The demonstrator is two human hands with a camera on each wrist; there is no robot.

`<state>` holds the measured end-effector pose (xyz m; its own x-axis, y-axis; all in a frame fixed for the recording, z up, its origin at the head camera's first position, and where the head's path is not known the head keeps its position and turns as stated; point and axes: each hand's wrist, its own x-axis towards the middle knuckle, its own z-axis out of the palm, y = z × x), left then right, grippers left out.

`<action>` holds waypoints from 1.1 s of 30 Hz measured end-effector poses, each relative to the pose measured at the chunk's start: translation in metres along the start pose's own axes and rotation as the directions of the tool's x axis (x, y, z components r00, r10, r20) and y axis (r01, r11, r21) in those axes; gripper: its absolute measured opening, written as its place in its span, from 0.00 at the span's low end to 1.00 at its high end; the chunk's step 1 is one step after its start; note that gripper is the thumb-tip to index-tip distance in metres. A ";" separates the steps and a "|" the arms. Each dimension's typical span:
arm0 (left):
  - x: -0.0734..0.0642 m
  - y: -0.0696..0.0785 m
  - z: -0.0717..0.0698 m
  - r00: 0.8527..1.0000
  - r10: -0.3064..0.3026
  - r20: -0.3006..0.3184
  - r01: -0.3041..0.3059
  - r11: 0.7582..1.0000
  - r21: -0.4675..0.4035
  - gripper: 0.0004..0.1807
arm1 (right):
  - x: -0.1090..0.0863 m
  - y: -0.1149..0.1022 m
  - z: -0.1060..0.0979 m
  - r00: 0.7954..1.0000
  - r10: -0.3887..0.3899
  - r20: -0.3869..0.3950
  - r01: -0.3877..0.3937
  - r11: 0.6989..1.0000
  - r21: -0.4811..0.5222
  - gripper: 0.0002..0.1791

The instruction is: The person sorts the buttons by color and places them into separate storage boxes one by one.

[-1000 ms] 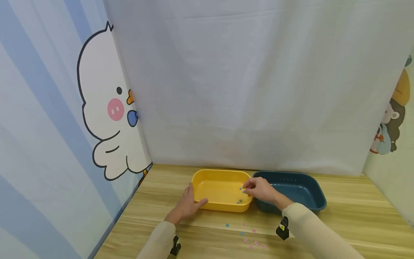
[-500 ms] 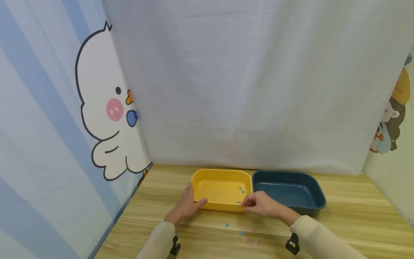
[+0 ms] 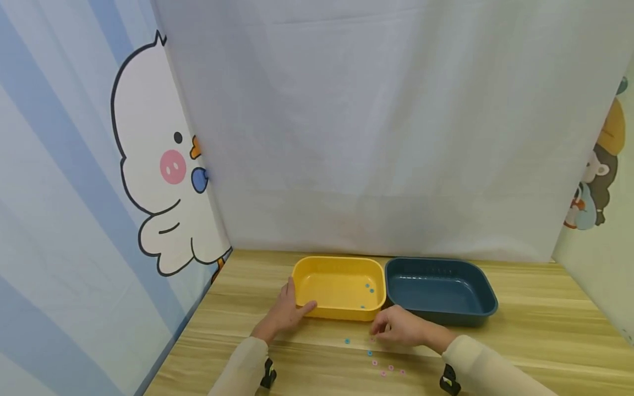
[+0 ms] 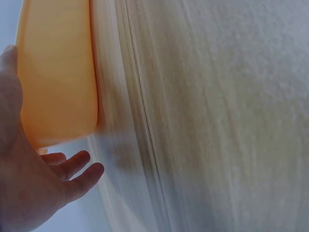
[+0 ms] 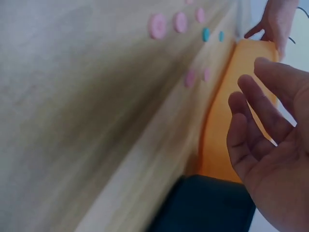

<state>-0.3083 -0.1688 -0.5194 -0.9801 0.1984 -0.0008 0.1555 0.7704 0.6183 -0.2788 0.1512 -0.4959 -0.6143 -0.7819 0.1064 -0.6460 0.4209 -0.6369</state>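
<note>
My left hand (image 3: 286, 312) rests at the front left corner of a yellow plastic bin (image 3: 339, 314). Its thumb lies over the front rim, and in the left wrist view the other fingers (image 4: 84, 179) spread out past the bin's end. Small blue button-like discs (image 3: 367, 285) lie inside the bin. In front of its right corner, my right hand (image 3: 402, 326) hovers low above the table with loosely bent fingers and nothing between them. Under these fingertips shows a pink disc (image 3: 372, 339). Nearer me lie more pink discs (image 3: 391, 367) and two blue discs (image 3: 370, 353).
A dark blue bin (image 3: 441, 318) stands against the yellow bin's right side, with its bare bottom showing. Both are near the back of the wooden table (image 3: 535, 330), before a pale curtain (image 3: 371, 137). A wall with a cartoon bird (image 3: 153, 110) borders the left side.
My right hand has come from over the yellow bin's right end, across its front rim, down to the table in front, and its fingers have loosened. The left hand stays at the corner.
</note>
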 end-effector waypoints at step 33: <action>0.000 0.001 0.000 1.000 0.004 -0.011 -0.004 1.000 0.008 0.55 | 0.011 -0.002 0.027 0.991 -0.064 0.116 0.094 0.956 -0.278 0.07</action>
<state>-0.3083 -0.1682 -0.5184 -0.9808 0.1948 0.0100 0.1600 0.7743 0.6122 -0.2725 0.1294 -0.5140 -0.5150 -0.8552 0.0576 -0.8013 0.4565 -0.3867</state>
